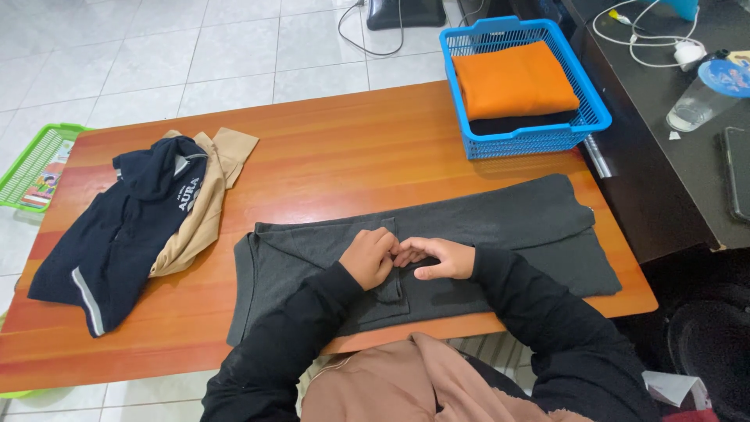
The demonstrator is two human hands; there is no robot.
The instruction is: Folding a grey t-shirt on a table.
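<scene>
Landmark: dark grey garment [500,227], spread flat along the near edge of the wooden table [336,148], partly folded.

Left hand [369,256] rests on the garment's middle, fingers curled and pinching a small fold or flap of the grey fabric. Right hand [437,258] lies just beside it, fingertips touching the same spot, fingers bent and pressing on the cloth; whether it actually grips is not clear. Both arms are in black sleeves.

Left of the grey garment: a navy shirt [117,234] heaped over a tan garment [205,205], apart from it.

Beyond its right end: a blue plastic basket [527,139] holding a folded orange cloth [514,80] on top of something dark.

Far left of the garment, off the table edge: a green tray [31,160].
</scene>
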